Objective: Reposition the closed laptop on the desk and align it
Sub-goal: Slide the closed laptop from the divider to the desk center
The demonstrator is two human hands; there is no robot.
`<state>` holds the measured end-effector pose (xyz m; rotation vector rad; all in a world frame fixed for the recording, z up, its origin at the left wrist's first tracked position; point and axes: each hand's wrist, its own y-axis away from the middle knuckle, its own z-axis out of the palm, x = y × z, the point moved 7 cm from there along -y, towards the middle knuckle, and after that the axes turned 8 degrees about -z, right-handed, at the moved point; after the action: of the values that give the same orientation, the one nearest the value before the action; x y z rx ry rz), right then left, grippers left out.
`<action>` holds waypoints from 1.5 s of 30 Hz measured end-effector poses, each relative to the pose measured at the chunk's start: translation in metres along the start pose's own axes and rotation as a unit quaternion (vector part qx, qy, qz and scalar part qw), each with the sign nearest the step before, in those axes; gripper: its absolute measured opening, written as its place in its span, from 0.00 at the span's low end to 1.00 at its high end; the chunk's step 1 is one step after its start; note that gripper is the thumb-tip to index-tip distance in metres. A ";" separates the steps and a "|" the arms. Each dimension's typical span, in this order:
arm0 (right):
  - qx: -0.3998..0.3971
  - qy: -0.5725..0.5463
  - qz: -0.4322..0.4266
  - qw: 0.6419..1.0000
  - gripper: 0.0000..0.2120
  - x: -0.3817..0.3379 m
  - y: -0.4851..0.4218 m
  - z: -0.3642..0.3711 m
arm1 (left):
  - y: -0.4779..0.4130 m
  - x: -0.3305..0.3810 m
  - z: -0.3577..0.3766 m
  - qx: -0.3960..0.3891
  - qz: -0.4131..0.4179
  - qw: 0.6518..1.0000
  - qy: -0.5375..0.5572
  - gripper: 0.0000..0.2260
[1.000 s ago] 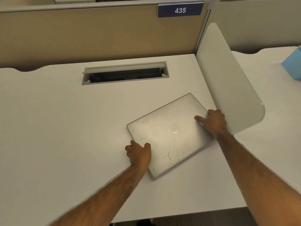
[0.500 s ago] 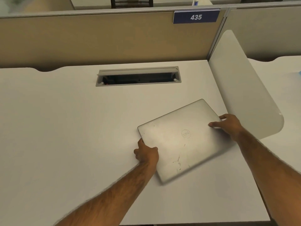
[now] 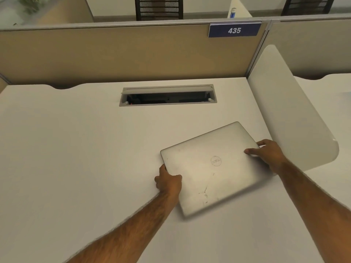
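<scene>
A closed silver laptop (image 3: 205, 168) with a round logo and scratches on its lid lies askew on the white desk (image 3: 76, 158), right of centre, its far corner turned toward the side divider. My left hand (image 3: 168, 182) grips its left edge, thumb on the lid. My right hand (image 3: 269, 153) holds the right edge, fingers curled over the rim close to the divider. The near edge of the laptop looks blurred.
A white curved side divider (image 3: 292, 120) stands just right of the laptop. An open grey cable tray (image 3: 168, 95) is sunk into the desk at the back. A tan partition (image 3: 114, 54) with a blue "435" sign (image 3: 234, 30) closes off the far side.
Both hands stay on the same edges of the laptop. The laptop sits a little further right and lower in view as my head has tilted up; its angle has hardly changed.
</scene>
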<state>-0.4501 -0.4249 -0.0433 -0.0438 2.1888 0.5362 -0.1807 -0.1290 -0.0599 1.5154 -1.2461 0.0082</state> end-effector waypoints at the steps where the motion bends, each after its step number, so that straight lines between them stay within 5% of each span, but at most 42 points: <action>1: 0.003 -0.005 -0.004 1.000 0.25 -0.003 0.002 0.004 | -0.002 0.001 -0.005 0.002 0.002 1.000 0.000 0.30; 17: 0.009 -0.017 -0.028 0.999 0.24 -0.094 0.034 0.113 | -0.068 0.030 -0.134 -0.008 0.027 0.997 0.066 0.32; 45: 0.028 -0.002 -0.022 0.999 0.27 -0.200 0.075 0.354 | -0.245 0.068 -0.344 0.013 0.056 0.998 0.019 0.32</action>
<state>-0.0758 -0.2492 -0.0548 -0.0596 2.1922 0.4505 0.2166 0.0291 -0.0626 1.4594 -1.3021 0.1261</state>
